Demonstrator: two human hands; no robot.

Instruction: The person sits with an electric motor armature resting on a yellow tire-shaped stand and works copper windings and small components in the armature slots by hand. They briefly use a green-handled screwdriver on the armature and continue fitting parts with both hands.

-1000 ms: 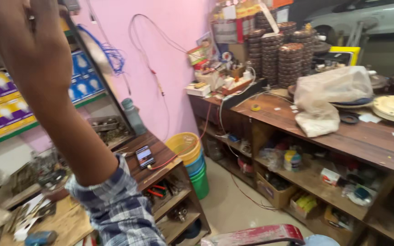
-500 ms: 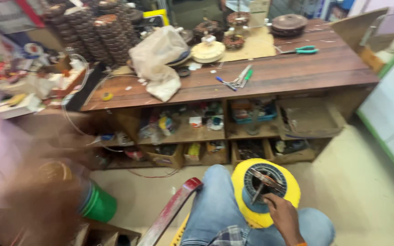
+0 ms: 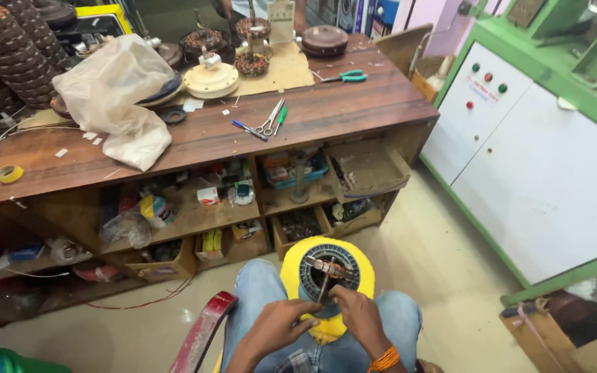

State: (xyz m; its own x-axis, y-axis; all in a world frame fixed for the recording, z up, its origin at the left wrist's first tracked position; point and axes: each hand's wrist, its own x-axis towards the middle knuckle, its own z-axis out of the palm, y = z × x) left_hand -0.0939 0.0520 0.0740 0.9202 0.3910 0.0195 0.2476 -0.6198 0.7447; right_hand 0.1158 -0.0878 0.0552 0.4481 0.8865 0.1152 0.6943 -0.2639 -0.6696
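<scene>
A round yellow disc [image 3: 291, 266] with a dark wound ring [image 3: 309, 276] in its middle rests on my lap, on blue jeans [image 3: 257, 290]. Both hands meet at its near edge. My left hand [image 3: 278, 330] and my right hand [image 3: 359, 319] pinch the lower end of a thin dark tool [image 3: 322, 287] that pokes into the ring. An orange band [image 3: 385, 359] sits on my right wrist.
A long wooden workbench [image 3: 195, 135] stands ahead with cluttered shelves below. On it lie a white plastic bag [image 3: 115, 86], scissors [image 3: 269, 121], green pliers [image 3: 345, 76], a tape roll [image 3: 9, 173] and stacked wound rings [image 3: 8, 48]. A white and green cabinet [image 3: 547, 179] stands at the right. A red bar [image 3: 202, 331] leans by my left knee.
The view has swung from the pink wall and left shelves to the bench and my lap. My left arm, raised a second ago, has come down to join the right hand at the disc.
</scene>
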